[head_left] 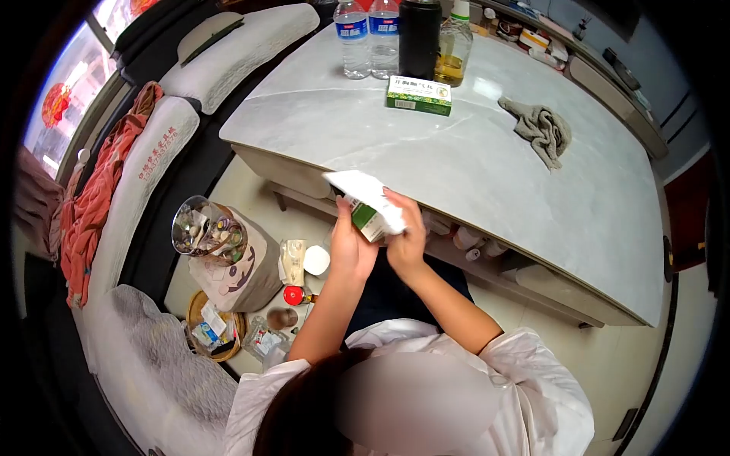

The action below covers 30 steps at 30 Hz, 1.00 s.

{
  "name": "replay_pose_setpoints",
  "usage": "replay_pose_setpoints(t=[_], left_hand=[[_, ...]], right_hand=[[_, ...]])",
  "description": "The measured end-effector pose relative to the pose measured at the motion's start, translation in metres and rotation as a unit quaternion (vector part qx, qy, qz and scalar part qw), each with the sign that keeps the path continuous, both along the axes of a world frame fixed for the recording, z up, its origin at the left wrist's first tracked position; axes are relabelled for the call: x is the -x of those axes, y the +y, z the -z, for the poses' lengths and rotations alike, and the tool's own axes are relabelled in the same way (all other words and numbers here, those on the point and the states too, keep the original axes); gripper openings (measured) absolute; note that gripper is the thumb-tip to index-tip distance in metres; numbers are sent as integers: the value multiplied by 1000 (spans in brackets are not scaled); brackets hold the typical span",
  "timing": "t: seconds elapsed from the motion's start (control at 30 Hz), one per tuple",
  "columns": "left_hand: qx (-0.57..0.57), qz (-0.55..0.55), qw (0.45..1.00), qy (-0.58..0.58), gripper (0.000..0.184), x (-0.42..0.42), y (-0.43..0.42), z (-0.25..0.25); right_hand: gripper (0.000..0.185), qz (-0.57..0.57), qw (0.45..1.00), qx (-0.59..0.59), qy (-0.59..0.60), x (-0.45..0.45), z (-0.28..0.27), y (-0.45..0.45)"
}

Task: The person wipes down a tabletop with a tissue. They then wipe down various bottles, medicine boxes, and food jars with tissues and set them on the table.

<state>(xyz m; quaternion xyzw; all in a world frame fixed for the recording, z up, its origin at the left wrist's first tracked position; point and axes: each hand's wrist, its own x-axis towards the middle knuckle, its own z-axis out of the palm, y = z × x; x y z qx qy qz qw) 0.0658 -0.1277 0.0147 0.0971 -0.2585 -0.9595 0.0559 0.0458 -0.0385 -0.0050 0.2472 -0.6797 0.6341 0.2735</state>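
Observation:
Both of my hands are wrapped round a white-and-green medicine box [365, 216], held in front of me near the table's front edge. My left hand [354, 247] is closed on its left side, with the thumb pointing up. On the other side, my right hand [408, 233] grips the box with bent fingers. A bright white surface [357, 185] sticks up at the top; whether it is a box panel or a paper sheet I cannot tell. Another green-and-white medicine box [418, 95] lies on the table [327, 129], beyond my hands.
Two water bottles [354, 45], a black flask [418, 38] and a bottle of yellow liquid [454, 53] stand at the back. A crumpled grey cloth [541, 131] lies to the right. Left on the floor are a fabric bin [258, 262], a basket [242, 323] and a red-lidded jar [293, 295].

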Motion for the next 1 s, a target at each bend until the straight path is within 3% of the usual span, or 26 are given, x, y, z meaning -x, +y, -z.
replay_pose_setpoints(t=[0.1, 0.2, 0.33, 0.43, 0.53, 0.57, 0.67, 0.73, 0.8, 0.9, 1.0], left_hand=[[38, 12, 999, 7, 48, -4, 6, 4], [142, -81, 986, 34, 51, -1, 8, 21], [87, -63, 992, 72, 50, 2, -2, 21], [163, -13, 982, 95, 43, 2, -7, 18], [161, -19, 984, 75, 42, -2, -4, 11], [152, -29, 985, 75, 42, -3, -2, 8], [181, -94, 977, 66, 37, -1, -2, 10], [174, -95, 978, 66, 33, -3, -1, 13], [165, -91, 979, 81, 33, -3, -1, 12], [182, -102, 976, 68, 31, -10, -1, 10], [267, -168, 947, 66, 32, -12, 3, 12]], right_hand=[[22, -38, 980, 123, -150, 5, 10, 5], [26, -228, 853, 314, -350, 2, 5, 3], [34, -273, 771, 367, -443, -6, -1, 1], [40, -250, 839, 235, -422, -11, -6, 7], [46, -92, 974, 19, -207, -18, 3, 12], [51, -11, 986, -51, -155, -20, 3, 12], [56, 62, 991, -55, -101, -23, -8, 14], [61, 47, 987, -142, 54, -22, 1, 20], [65, -76, 981, -180, 22, -20, -3, 25], [71, -1, 984, -177, 5, -20, -9, 29], [69, -101, 976, 88, -172, -23, -2, 15]])
